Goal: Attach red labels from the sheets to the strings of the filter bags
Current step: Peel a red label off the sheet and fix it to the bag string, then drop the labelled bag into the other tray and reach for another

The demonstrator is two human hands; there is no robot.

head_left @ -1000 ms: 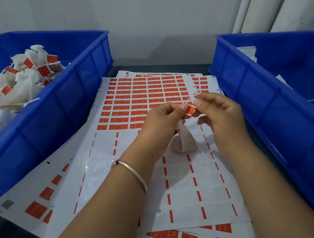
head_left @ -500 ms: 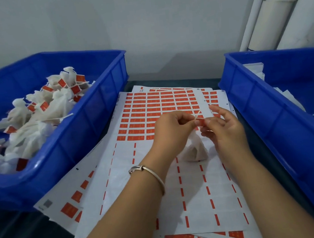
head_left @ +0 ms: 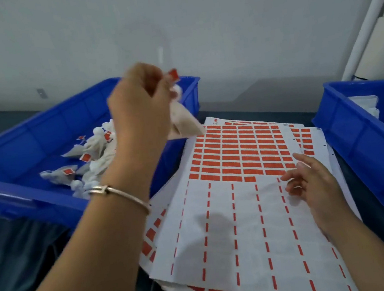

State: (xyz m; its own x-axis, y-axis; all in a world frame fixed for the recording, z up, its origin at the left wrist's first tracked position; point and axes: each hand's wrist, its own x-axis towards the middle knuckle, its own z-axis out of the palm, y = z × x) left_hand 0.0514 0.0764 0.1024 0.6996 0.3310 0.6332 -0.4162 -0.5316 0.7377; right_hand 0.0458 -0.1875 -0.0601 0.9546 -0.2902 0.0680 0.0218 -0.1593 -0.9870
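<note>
Raised since the earlier frame: left hand [head_left: 140, 108], fingers curled, grasping a white fabric filter bag [head_left: 184, 119] with red paper label [head_left: 174, 75] above the blue plastic left bin [head_left: 10, 191]. Right hand [head_left: 311, 183]: relaxed, spread, over the white label sheet [head_left: 244, 223].

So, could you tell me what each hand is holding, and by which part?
The left hand grips a labelled filter bag by its gathered top. The right hand holds nothing.
</note>
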